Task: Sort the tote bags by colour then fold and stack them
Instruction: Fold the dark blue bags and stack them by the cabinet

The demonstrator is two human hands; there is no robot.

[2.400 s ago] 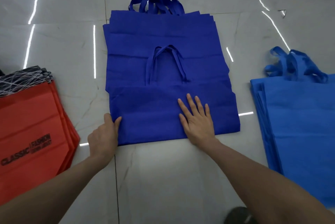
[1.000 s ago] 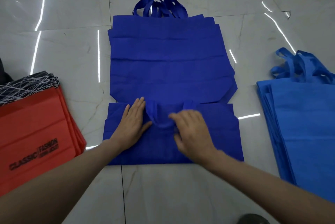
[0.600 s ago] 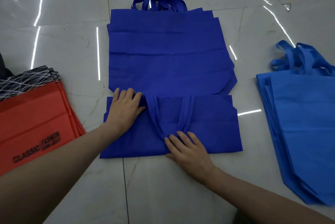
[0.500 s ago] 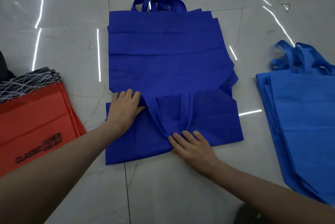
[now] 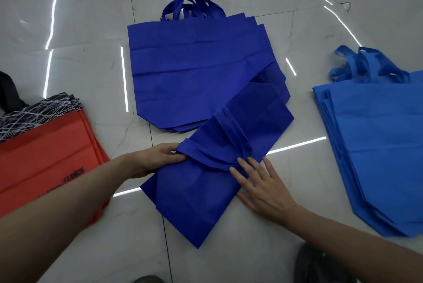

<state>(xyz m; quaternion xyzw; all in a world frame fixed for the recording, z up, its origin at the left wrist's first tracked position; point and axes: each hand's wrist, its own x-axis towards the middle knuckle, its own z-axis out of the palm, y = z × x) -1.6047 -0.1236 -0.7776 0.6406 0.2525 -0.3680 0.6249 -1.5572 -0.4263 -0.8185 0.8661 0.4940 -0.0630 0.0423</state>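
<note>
A folded dark blue tote bag (image 5: 206, 188) lies slanted on the floor, its upper right end overlapping the stack of flat dark blue bags (image 5: 194, 72). Its handles are tucked across the fold. My left hand (image 5: 160, 156) grips the bag's left edge at the fold, thumb on top. My right hand (image 5: 258, 182) lies flat on it with fingers spread, fingertips at the handle loop. A stack of lighter blue bags (image 5: 377, 145) lies at the right. A stack of red bags (image 5: 45, 168) lies at the left.
A black bag with white line pattern (image 5: 34, 113) lies on the far end of the red stack. The glossy marble tile floor (image 5: 251, 248) shows between the piles. A dark shoe (image 5: 320, 264) is at the bottom right.
The folded dark blue bag has turned from lying square across the stack's near edge to a slant. My left hand shifted from resting on it to gripping its left edge.
</note>
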